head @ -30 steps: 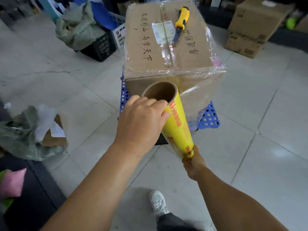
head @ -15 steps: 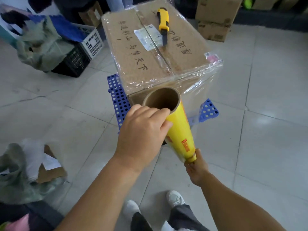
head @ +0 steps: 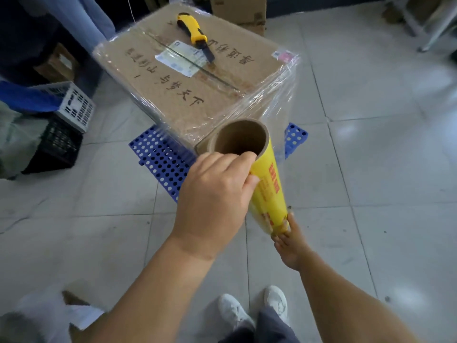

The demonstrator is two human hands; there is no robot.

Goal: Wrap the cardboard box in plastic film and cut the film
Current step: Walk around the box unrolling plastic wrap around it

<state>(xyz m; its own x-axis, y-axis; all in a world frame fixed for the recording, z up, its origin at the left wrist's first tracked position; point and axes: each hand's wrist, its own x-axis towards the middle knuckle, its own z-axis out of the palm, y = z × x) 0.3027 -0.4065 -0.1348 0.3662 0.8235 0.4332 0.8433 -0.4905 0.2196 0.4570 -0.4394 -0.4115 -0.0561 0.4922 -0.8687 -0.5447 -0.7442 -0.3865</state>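
A large cardboard box (head: 173,95) with handwritten characters stands on a blue perforated pallet (head: 160,159), its sides covered in clear film. A yellow utility knife (head: 194,33) lies on the box top. I hold a yellow roll of plastic film (head: 268,194) upright at the box's near corner. My left hand (head: 215,194) grips the top end of the roll at its open cardboard core. My right hand (head: 289,238) holds the bottom end. A sheet of film (head: 274,100) stretches from the roll to the box's right side.
Black and white plastic crates (head: 64,127) with bags stand at the left. More cardboard boxes (head: 239,11) sit behind the wrapped box. My white shoes (head: 252,310) are on the tiled floor below. Paper and cardboard scraps (head: 74,310) lie at the lower left.
I have walked round the box to its right, so the box now shows a different corner. The film from the roll has laid further along the box side. Both hands keep their hold.
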